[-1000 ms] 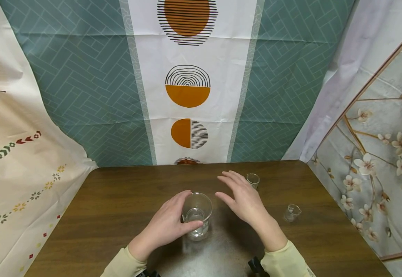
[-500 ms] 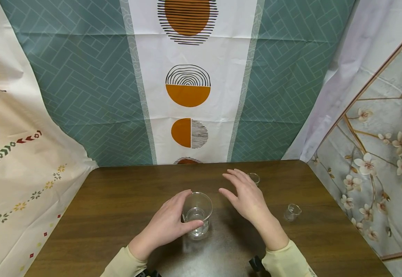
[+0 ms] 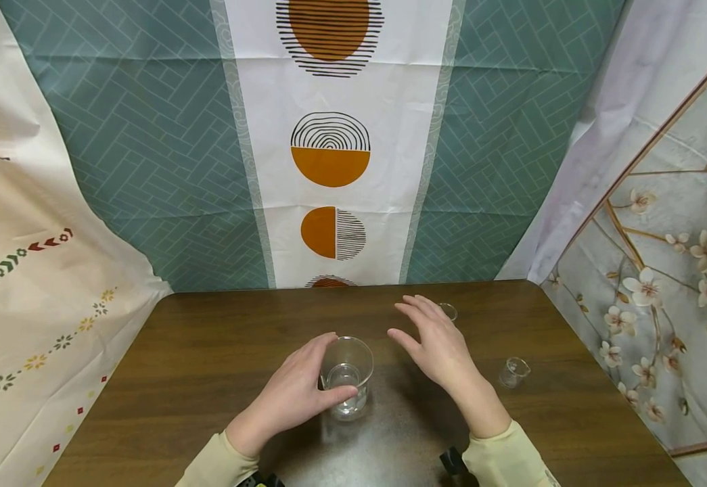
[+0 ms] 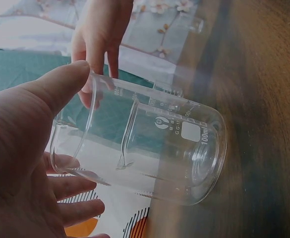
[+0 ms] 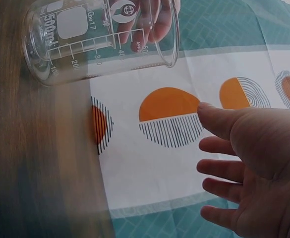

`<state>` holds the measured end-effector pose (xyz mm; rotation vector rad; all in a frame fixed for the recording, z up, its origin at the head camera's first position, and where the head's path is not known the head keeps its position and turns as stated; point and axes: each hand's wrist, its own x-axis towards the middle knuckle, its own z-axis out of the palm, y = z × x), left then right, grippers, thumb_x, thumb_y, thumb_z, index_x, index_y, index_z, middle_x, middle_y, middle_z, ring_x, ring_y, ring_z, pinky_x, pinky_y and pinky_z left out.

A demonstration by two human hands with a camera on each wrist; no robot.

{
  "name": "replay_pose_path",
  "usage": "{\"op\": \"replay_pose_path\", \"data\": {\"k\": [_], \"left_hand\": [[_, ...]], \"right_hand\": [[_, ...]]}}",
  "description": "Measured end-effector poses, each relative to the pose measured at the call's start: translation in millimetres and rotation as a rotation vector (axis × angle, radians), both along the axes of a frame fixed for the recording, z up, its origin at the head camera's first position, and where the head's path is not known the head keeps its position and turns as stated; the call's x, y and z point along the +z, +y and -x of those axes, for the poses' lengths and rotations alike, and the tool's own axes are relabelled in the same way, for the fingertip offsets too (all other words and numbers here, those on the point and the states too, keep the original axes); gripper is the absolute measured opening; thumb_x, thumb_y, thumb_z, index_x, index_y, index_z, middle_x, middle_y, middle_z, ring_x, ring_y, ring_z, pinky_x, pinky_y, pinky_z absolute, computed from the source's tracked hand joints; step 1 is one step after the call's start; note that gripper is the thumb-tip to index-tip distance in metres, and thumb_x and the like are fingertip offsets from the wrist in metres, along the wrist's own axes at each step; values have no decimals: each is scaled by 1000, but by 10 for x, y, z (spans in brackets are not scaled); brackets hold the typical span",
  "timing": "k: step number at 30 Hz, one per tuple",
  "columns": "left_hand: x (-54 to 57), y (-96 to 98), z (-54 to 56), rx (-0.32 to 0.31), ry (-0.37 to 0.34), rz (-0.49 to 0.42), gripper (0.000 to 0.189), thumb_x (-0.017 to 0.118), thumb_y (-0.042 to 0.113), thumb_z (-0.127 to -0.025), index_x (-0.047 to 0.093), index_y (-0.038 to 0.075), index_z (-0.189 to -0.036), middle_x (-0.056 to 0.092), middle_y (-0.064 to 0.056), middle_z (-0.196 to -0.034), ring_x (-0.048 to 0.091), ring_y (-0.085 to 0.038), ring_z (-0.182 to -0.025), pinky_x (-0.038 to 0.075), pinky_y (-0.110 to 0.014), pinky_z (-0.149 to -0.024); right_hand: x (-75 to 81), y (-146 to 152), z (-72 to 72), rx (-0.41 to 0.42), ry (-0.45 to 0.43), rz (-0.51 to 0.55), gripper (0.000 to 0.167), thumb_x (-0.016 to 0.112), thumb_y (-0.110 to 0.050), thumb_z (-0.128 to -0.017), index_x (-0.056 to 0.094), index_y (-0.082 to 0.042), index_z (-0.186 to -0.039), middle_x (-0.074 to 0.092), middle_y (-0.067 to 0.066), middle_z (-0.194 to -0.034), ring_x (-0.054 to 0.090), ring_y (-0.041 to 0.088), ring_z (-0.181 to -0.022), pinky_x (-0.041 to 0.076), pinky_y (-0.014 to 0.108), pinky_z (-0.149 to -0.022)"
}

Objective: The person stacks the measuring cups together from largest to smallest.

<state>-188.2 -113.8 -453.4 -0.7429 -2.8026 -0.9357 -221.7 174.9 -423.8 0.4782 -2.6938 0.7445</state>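
A large clear glass beaker [image 3: 363, 358] stands upright on the table, its 500 ml markings facing the right wrist view. Inside it sits a smaller beaker [image 4: 172, 131] marked 100 ml. My left hand [image 3: 295, 392] holds the large beaker near its rim, thumb on the near side and fingers around the far side. To the right of the beaker, my right hand [image 3: 437, 348] hovers apart from it with fingers extended and nothing in them. Behind that hand is another small beaker [image 3: 449, 311], mostly hidden with only part of its rim showing.
A further small glass beaker [image 3: 514, 373] stands toward the right side of the brown wooden table [image 3: 219, 345]. Patterned cloth hangs [image 3: 341, 162] along the back edge, with more fabric on the left and right sides.
My right hand has drifted slightly right, away from the large beaker, and covers more of the small beaker at the back. The left hand and large beaker have stayed in place.
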Motion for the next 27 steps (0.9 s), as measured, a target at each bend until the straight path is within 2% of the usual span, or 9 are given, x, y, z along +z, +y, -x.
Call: {"op": "replay_pose_path", "data": {"k": [11, 21, 27], "left_hand": [[3, 5, 12, 0, -5, 4, 97, 86, 59, -92, 49, 1, -160, 55, -13, -162, 52, -34, -150, 41, -59, -122], [8, 2, 2, 5, -17, 0, 98, 86, 60, -93, 48, 2, -161, 54, -13, -162, 51, -34, -151, 40, -59, -123], [7, 1, 0, 4, -17, -3, 97, 86, 59, -93, 49, 1, -161, 54, -12, -162, 52, -34, -151, 40, -59, -123]], "right_hand": [[-3, 45, 16, -15, 11, -1, 58, 81, -37, -103, 67, -8, -150, 56, 14, -163, 44, 38, -156, 44, 66, -117], [-4, 98, 52, -36, 13, -16, 59, 81, -38, -102, 67, -7, -150, 57, 14, -162, 43, 40, -156, 35, 65, -125], [-13, 122, 52, -39, 22, -22, 62, 82, -35, -102, 64, -5, -153, 55, 16, -163, 42, 41, -157, 35, 65, -125]]}}
